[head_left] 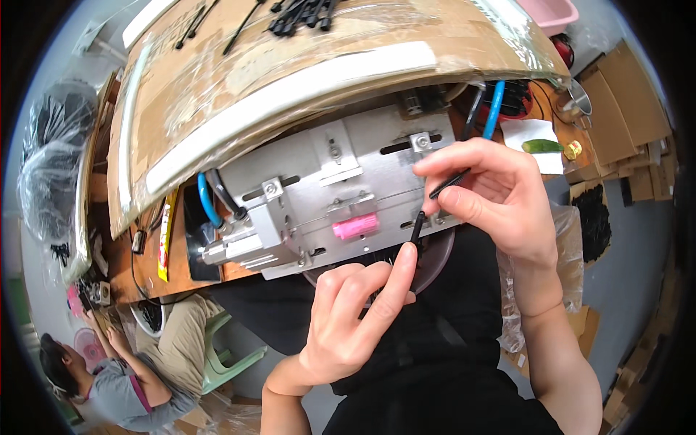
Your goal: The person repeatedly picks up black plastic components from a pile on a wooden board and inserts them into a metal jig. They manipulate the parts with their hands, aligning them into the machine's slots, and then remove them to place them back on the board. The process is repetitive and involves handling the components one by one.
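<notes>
Above the right end of a silver metal fixture plate (391,174), my right hand (507,199) pinches a thin black rod-like piece (448,184) between thumb and forefinger. Lower down, my left hand (355,312) has its forefinger stretched up against a second black rod-like piece (417,226), whose lower end is hidden at the fingertip. The upper end of that piece comes close to my right fingers. A pink block (355,226) is mounted at the middle of the plate. Partly under the plate's front edge, a round bowl (437,257) sits at my lap.
A cardboard-covered shelf (290,94) overhangs the fixture, with several black parts (304,14) on top. Blue hoses (494,109) run at both ends. At right lie a cucumber (542,146), a metal cup (574,101) and boxes (627,94). Another person (123,377) sits at lower left.
</notes>
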Tool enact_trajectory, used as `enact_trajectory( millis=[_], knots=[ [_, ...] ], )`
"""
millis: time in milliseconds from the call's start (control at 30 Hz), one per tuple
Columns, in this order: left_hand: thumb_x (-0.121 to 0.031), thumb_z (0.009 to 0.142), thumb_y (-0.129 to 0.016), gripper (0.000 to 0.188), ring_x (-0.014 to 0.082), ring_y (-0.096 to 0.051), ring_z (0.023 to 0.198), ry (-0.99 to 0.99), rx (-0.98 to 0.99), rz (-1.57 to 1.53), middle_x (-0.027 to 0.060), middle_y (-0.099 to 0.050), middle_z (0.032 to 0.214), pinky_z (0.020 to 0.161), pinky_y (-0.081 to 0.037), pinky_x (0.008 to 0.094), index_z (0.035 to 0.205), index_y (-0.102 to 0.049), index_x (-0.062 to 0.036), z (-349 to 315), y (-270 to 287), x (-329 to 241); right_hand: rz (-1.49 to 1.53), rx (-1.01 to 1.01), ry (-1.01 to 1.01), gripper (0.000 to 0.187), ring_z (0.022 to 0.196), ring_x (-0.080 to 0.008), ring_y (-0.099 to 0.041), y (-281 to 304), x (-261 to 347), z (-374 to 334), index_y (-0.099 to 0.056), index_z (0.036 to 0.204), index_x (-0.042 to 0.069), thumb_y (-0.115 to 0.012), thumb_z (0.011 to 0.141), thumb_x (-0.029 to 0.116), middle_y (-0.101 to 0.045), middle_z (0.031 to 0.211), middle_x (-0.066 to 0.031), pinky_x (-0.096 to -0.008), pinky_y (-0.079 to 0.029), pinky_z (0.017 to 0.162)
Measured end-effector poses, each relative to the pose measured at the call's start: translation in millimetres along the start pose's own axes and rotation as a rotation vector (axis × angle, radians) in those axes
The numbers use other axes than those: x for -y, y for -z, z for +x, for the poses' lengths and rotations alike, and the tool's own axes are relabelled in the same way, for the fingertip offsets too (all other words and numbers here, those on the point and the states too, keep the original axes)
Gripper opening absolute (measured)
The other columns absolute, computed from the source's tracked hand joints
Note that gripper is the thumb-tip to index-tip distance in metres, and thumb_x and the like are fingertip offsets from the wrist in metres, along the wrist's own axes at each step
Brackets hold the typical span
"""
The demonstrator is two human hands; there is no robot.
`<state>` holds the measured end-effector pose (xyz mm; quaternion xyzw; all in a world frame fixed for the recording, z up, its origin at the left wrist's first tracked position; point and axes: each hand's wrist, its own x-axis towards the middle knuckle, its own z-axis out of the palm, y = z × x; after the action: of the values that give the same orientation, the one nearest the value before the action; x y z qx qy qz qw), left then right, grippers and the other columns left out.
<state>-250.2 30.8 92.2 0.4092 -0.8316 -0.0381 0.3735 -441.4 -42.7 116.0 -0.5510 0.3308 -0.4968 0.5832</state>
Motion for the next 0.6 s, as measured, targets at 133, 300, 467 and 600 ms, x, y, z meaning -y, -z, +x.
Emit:
enact_trajectory(
  millis=[133,300,467,600],
  knots=[
    [-0.004,0.058,-0.080,0.067,0.0231,-0.053,0.078,0.061,-0.041,-0.047,0.0072,-0.059,0.089,0.070,-0.045,0.0336,0.122,-0.062,0.0030,-12,10,7,-0.848,0.107,0.418,0.007,0.072,-0.0155,-0.060,-5,-1,10,-0.065,0.093,-0.004,-0.059,0.089,-0.002,-0.062,0.084,-0.0090,-0.0258,-0.046,0.064],
    [-0.001,0.057,-0.080,0.068,0.0232,-0.054,0.078,0.105,-0.085,-0.079,0.0075,-0.059,0.091,0.071,-0.044,0.0336,0.122,-0.062,0.0026,-25,16,12,-0.817,0.045,0.503,0.007,0.072,-0.0162,-0.058,-18,-6,18,-0.059,0.098,-0.003,-0.057,0.093,0.001,-0.060,0.088,-0.0108,-0.0279,-0.047,0.065],
    [0.001,0.056,-0.080,0.068,0.0232,-0.054,0.080,0.127,-0.099,-0.092,0.0074,-0.060,0.091,0.071,-0.044,0.0334,0.122,-0.062,0.0021,-32,20,16,-1.024,0.216,0.571,0.017,0.075,-0.0199,-0.058,-24,-1,25,-0.060,0.100,-0.005,-0.063,0.084,-0.002,-0.058,0.099,-0.0118,-0.0301,-0.047,0.066],
    [0.001,0.058,-0.080,0.066,0.0221,-0.053,0.081,0.143,-0.104,-0.092,0.0057,-0.058,0.091,0.072,-0.045,0.0327,0.122,-0.063,0.0011,-34,21,17,-1.083,0.138,0.667,0.021,0.077,-0.0207,-0.057,-29,4,27,-0.063,0.097,-0.005,-0.067,0.076,-0.004,-0.059,0.096,-0.0112,-0.0284,-0.045,0.068]
  ],
)
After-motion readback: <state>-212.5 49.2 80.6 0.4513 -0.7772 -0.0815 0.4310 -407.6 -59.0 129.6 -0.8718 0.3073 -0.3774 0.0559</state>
